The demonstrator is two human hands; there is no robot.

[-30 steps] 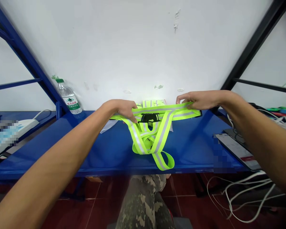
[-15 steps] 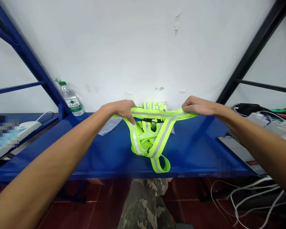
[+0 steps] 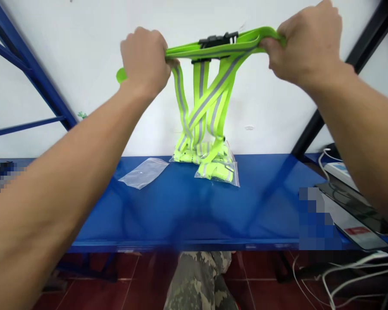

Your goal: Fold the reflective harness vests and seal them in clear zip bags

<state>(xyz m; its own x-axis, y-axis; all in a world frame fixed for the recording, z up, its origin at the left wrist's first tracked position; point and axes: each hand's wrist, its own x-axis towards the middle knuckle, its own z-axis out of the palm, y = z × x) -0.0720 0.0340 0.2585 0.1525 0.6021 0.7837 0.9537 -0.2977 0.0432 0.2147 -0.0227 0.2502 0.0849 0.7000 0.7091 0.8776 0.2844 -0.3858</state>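
A neon yellow-green reflective harness (image 3: 210, 92) with grey stripes and black buckles is raised in front of the wall, its straps hanging down. My left hand (image 3: 147, 60) is closed round the left end of its waistband. The right end is pinched between the thumb and fingers of my right hand (image 3: 305, 45), which is slightly higher. Below the straps, packed reflective bands in clear bags (image 3: 217, 171) lie on the blue table (image 3: 187, 215). An empty clear plastic bag (image 3: 144, 172) lies flat to their left.
Phones or tablets (image 3: 354, 221) lie at the table's right edge, with a white power strip (image 3: 341, 174) behind them. White cables (image 3: 349, 275) hang at the lower right. Blue and black frame posts stand on either side.
Both hands have lifted the harness up from just above the table, so its straps now hang lengthwise. The bagged bands and the empty bag are more exposed.
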